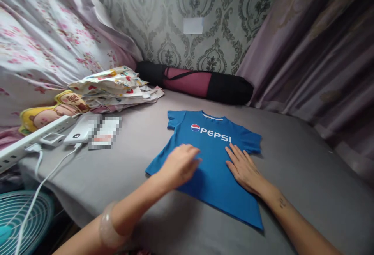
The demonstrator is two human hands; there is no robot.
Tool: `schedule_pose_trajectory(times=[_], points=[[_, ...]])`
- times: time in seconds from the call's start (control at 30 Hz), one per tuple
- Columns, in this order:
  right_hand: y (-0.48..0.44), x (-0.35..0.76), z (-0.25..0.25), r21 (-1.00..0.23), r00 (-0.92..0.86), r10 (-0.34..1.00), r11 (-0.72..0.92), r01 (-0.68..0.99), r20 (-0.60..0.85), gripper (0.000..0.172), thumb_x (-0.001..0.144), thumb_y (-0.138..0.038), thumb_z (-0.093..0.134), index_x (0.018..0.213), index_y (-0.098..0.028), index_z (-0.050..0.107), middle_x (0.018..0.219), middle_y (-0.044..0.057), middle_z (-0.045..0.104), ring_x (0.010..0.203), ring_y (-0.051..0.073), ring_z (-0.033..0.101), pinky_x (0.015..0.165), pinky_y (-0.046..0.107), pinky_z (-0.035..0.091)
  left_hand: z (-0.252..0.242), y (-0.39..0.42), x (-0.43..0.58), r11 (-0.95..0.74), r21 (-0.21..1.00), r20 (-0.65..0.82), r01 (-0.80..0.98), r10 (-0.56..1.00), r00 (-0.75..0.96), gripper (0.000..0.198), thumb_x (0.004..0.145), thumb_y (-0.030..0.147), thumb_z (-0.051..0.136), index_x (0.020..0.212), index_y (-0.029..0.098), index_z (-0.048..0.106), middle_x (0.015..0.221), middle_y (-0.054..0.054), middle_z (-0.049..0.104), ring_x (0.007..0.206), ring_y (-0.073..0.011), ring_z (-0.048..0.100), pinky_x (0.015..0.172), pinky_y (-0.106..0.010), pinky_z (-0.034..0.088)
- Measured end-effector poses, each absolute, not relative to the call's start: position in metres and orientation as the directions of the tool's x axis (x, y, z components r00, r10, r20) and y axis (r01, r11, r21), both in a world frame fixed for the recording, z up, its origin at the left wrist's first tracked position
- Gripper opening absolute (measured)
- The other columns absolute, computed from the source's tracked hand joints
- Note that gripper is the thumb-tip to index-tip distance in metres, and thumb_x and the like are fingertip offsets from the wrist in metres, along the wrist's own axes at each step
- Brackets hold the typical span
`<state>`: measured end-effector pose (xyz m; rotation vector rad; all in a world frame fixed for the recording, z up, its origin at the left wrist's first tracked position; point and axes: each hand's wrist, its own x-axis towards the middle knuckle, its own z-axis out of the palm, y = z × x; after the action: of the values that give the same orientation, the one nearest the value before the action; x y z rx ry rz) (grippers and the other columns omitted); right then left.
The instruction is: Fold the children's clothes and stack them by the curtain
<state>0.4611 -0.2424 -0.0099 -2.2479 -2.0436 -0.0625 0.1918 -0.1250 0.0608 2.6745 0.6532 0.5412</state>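
A small blue T-shirt [214, 132] with white PEPSI lettering lies spread flat, front up, on the grey bed sheet [292, 161]. My left hand [181, 164] rests on the shirt's left side, fingers loosely curved and slightly blurred. Flat on the middle of the shirt lies my right hand [242, 165], fingers stretched out and together, palm down. Neither hand holds anything. A pale bangle [108, 227] circles my left wrist.
A stack of folded patterned cloth [113, 87] lies at the back left, beside a cartoon cushion [49, 112]. A white power strip [26, 142], a power bank [79, 130] with cables and a blurred card sit left. A black-and-maroon roll [204, 83] lies against the wall. A teal fan [23, 216] stands below left.
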Motion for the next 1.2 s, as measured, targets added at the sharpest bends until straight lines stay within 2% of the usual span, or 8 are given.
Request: schedule_pose_trajectory(times=[0.13, 0.27, 0.43, 0.6, 0.77, 0.9, 1.1, 1.2], points=[[-0.244, 0.449, 0.002, -0.025, 0.064, 0.995, -0.063, 0.998, 0.071, 0.059, 0.096, -0.047, 0.033, 0.148, -0.021, 0.037, 0.154, 0.009, 0.032, 0.143, 0.026, 0.027, 0.115, 0.049, 0.026, 0.049, -0.085, 0.141, -0.559, 0.341, 0.092, 0.756, 0.82, 0.565, 0.022, 0.095, 0.032, 0.042, 0.1, 0.018, 0.058, 0.095, -0.01, 0.066, 0.092, -0.0218, 0.06, 0.082, -0.032, 0.045], [-0.214, 0.422, 0.025, -0.054, -0.036, 0.998, 0.038, 0.998, 0.043, 0.048, 0.095, -0.034, 0.032, 0.134, -0.017, 0.057, 0.144, 0.013, 0.048, 0.133, 0.027, 0.044, 0.113, 0.048, 0.03, 0.044, -0.083, 0.123, -0.411, 0.351, -0.086, 0.841, 0.88, 0.466, 0.02, 0.095, 0.034, 0.043, 0.092, 0.019, 0.057, 0.097, -0.008, 0.066, 0.093, -0.021, 0.06, 0.078, -0.029, 0.043], [-0.128, 0.355, 0.038, -0.266, -0.118, 0.99, 0.134, 0.955, 0.077, 0.051, 0.096, -0.024, 0.027, 0.139, -0.01, 0.049, 0.145, 0.013, 0.047, 0.136, 0.021, 0.04, 0.114, 0.037, 0.031, 0.048, -0.087, 0.128, -0.327, 0.38, -0.191, 0.865, 0.887, 0.419, 0.021, 0.094, 0.037, 0.045, 0.092, 0.02, 0.055, 0.092, -0.007, 0.066, 0.086, -0.0213, 0.061, 0.069, -0.028, 0.039], [-0.061, 0.312, 0.023, -0.397, 0.086, 0.996, -0.066, 0.916, 0.034, 0.055, 0.096, -0.022, 0.025, 0.144, 0.002, 0.035, 0.151, 0.021, 0.034, 0.142, 0.023, 0.028, 0.116, 0.036, 0.024, 0.045, -0.083, 0.128, -0.313, 0.462, -0.206, 0.83, 0.873, 0.443, 0.025, 0.087, 0.042, 0.053, 0.075, 0.021, 0.05, 0.078, -0.003, 0.062, 0.076, -0.0193, 0.058, 0.062, -0.027, 0.033], [-0.052, 0.311, 0.002, -0.344, 0.193, 0.981, -0.174, 0.923, 0.024, 0.061, 0.098, -0.033, 0.025, 0.147, 0.002, 0.029, 0.156, 0.019, 0.024, 0.145, 0.028, 0.017, 0.118, 0.042, 0.013, 0.042, -0.08, 0.119, -0.283, 0.601, -0.17, 0.748, 0.869, 0.465, 0.032, 0.084, 0.046, 0.051, 0.068, 0.021, 0.039, 0.067, 0.001, 0.053, 0.064, -0.0153, 0.052, 0.056, -0.026, 0.03], [-0.058, 0.312, -0.002, -0.305, 0.191, 0.98, -0.165, 0.938, 0.058, 0.065, 0.098, -0.039, 0.026, 0.148, 0.001, 0.027, 0.157, 0.018, 0.021, 0.146, 0.027, 0.014, 0.118, 0.04, 0.009, 0.041, -0.084, 0.102, -0.133, 0.751, -0.296, 0.647, 0.808, 0.51, 0.025, 0.084, 0.045, 0.047, 0.077, 0.022, 0.039, 0.058, 0.006, 0.049, 0.05, -0.0118, 0.05, 0.053, -0.024, 0.035], [-0.058, 0.311, 0.002, -0.307, 0.163, 0.986, -0.147, 0.94, 0.025, 0.077, 0.094, -0.052, 0.031, 0.149, 0.001, 0.025, 0.158, 0.019, 0.016, 0.147, 0.029, 0.01, 0.118, 0.042, 0.006, 0.054, -0.063, 0.083, -0.09, 0.7, -0.501, 0.708, 0.644, 0.578, 0.03, 0.076, 0.05, 0.056, 0.079, 0.021, 0.048, 0.051, 0.005, 0.053, 0.045, -0.0124, 0.045, 0.044, -0.023, 0.032], [-0.057, 0.311, 0.001, -0.315, 0.165, 0.986, -0.148, 0.938, 0.03, 0.079, 0.093, -0.054, 0.033, 0.149, 0.0, 0.026, 0.158, 0.019, 0.017, 0.146, 0.03, 0.01, 0.118, 0.043, 0.007, 0.06, -0.021, 0.099, -0.139, 0.75, -0.407, 0.647, 0.673, 0.617, 0.037, 0.076, 0.054, 0.055, 0.071, 0.018, 0.053, 0.059, 0.0, 0.06, 0.051, -0.0126, 0.049, 0.049, -0.023, 0.036]])
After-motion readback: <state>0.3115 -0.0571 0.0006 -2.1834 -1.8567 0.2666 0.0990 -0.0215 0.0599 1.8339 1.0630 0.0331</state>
